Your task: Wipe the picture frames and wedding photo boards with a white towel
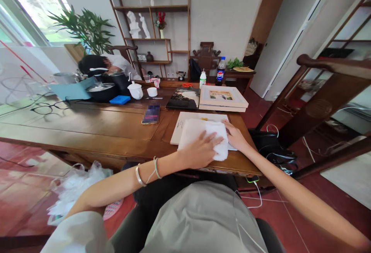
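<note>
A folded white towel (188, 133) lies on a white book (175, 135) near the table's front edge. My left hand (201, 150) rests flat on top of the towel, its fingers spread. At the towel's right edge is my right hand (236, 137), its fingers stretched out and touching the towel's side and the book beneath. Whether the right fingertips pinch any cloth is too small to tell. Behind the book, a boxed white picture book (242, 100) sits beside a dark-covered book (179, 100).
Left of the book lies a phone (151, 114). Farther back are a white lidded pot (135, 90), a blue box (119, 99), a black pan (101, 90), glasses (48, 108) and a cola bottle (220, 71). Another person (116, 61) leans over the far left side. A wooden chair (327, 94) stands right.
</note>
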`<action>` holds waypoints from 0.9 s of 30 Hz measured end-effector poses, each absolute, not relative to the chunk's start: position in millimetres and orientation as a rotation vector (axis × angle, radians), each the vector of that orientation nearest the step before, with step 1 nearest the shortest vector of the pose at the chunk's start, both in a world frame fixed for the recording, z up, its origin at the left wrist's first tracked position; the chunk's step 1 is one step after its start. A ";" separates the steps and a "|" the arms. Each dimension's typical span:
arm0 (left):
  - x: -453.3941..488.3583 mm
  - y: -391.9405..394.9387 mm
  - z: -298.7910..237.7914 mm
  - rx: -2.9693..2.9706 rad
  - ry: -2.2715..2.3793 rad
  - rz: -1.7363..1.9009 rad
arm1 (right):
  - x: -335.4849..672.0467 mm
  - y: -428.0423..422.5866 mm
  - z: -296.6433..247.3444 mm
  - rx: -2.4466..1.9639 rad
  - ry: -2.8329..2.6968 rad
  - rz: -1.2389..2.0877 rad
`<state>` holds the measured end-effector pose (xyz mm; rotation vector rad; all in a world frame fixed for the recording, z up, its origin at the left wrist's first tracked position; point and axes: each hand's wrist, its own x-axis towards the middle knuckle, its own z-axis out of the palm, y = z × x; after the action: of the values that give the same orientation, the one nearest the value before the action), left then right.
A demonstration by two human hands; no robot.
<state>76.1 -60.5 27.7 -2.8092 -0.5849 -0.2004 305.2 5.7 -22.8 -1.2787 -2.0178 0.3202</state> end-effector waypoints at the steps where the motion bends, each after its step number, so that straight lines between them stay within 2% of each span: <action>1: 76.8 -64.4 27.1 -2.799 -0.573 -0.216 | 305.3 5.4 -22.3 -1.276 -2.022 0.327; 16: 93.1 58.9 42.1 -2.804 -0.965 -0.103 | 302.7 6.0 -24.6 -1.343 -2.002 0.246; 20: 70.5 46.3 36.0 -2.796 -1.019 -0.162 | 302.8 6.6 -25.7 -1.340 -2.016 0.231; 27: 25.0 -42.0 27.3 -2.833 -0.852 -0.243 | 300.4 4.4 -23.4 -1.373 -2.003 0.245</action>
<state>25.0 -42.0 27.3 -2.8325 -0.8524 -0.2433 300.4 4.4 -23.4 -1.3730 -2.0033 0.2450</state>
